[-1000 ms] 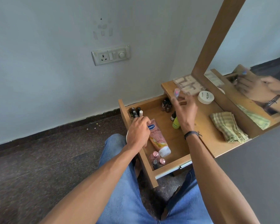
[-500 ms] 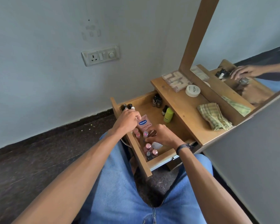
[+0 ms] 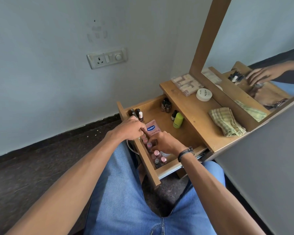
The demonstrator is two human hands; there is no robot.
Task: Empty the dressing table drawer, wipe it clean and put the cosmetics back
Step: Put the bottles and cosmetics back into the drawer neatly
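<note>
The wooden drawer (image 3: 185,138) stands pulled out over my lap. My left hand (image 3: 130,128) lies over its left wall with the fingers curled down inside. My right hand (image 3: 167,144) is low in the drawer and pinches a small pink-capped bottle (image 3: 149,145) in a row along that wall. More pink-capped bottles (image 3: 159,157) stand at the front corner. A pink Vaseline tube (image 3: 152,128) lies between my hands, partly hidden. A green bottle (image 3: 178,120) and dark small bottles (image 3: 166,105) stand at the right and back, with others (image 3: 137,113) at the back left.
On the dressing table top (image 3: 193,112) lie a folded checked cloth (image 3: 226,122), a white round jar (image 3: 204,94) and a clear compartment box (image 3: 187,83). The mirror (image 3: 261,39) rises behind them. A metal rim (image 3: 130,146) shows under my left wrist. A wall socket (image 3: 107,58) is above.
My right hand came down from above the table top into the drawer with a small bottle and now holds it in the row by the left wall. My left hand stayed on that wall.
</note>
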